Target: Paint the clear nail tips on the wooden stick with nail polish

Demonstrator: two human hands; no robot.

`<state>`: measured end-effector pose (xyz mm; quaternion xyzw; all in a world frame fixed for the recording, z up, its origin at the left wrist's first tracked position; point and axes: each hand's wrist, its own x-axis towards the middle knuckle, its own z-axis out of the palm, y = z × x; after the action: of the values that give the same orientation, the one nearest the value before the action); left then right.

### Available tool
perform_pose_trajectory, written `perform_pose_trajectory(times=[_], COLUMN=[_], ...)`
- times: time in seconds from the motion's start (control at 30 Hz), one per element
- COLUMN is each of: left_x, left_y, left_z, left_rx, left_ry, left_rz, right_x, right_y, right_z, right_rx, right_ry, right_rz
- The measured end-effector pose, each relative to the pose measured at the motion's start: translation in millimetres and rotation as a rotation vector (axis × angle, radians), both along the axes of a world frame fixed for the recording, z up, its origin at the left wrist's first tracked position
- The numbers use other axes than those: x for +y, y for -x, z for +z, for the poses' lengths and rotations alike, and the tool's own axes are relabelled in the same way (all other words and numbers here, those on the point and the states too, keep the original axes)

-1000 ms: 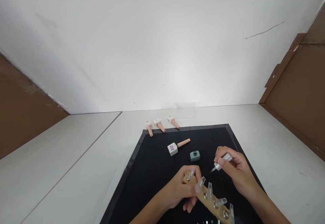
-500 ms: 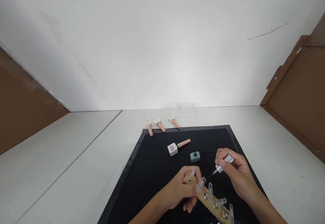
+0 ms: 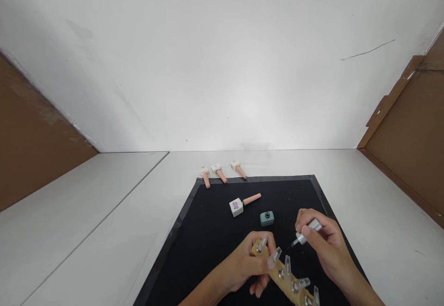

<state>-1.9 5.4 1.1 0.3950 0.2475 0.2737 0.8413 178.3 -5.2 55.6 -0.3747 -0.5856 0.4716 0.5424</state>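
Observation:
My left hand (image 3: pixel 251 262) is closed round the upper end of a wooden nail tip stand (image 3: pixel 286 284), held at a slant. Several clear false nail tips (image 3: pixel 287 266) stick up from metal mounts along it. Between the thumb and fingers of my right hand (image 3: pixel 324 241) is a silver nail polish brush (image 3: pixel 308 233), its dark bristles pointing down-left. The bristle end hovers just right of the second nail tip, apart from it. An open teal polish bottle (image 3: pixel 267 218) stands on the mat beyond both hands.
A white polish bottle with a peach cap (image 3: pixel 237 207) lies on the black mat (image 3: pixel 208 232). Three similar bottles (image 3: pixel 219 172) lie along the mat's far edge. Brown panels (image 3: pixel 409 134) flank the white table, with a white wall behind.
The whole scene sits slightly lower in view. Both hands keep their holds, and the brush stays close to the second nail tip with little movement.

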Motion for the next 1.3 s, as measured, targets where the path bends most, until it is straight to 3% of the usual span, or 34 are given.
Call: perform_pose_trajectory(times=[0.47, 0.9, 1.3], left_x=[0.3, 1.4, 0.2], left_y=[2.2, 3.2, 4.3], left_z=[0.7, 4.8, 5.0], left_rx=[-0.018, -0.043, 0.002], left_ry=[-0.019, -0.016, -0.025], left_rz=[0.017, -0.023, 0.0], right_x=[1.7, 1.5, 2.2], right_y=[2.6, 4.1, 6.3], right_z=[-4.9, -8.6, -3.7], right_rx=[0.009, 0.081, 0.22], right_ry=[0.008, -0.09, -0.051], right_rz=[-0.024, 0.164, 0.166])
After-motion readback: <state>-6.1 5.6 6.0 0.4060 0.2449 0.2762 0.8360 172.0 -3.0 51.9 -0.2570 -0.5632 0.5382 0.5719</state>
